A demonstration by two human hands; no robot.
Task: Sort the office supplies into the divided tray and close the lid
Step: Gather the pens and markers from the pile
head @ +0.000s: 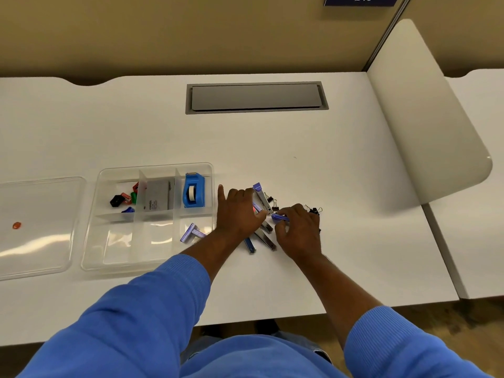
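Both hands rest on a pile of small blue and silver metal staple removers (261, 227) on the white table (327, 173), just to the right of the clear plastic divided tray (92, 241). The left hand (237, 211) lies flat and loose on the pile, holding nothing. The right hand (297, 227) pinches one blue piece (281, 218) in its fingertips.

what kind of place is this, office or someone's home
Most likely an office or shared workspace. The white desk has a built-in cable hatch, a rounded divider panel separates it from the next desk, and a numbered sign hangs on the beige wall.
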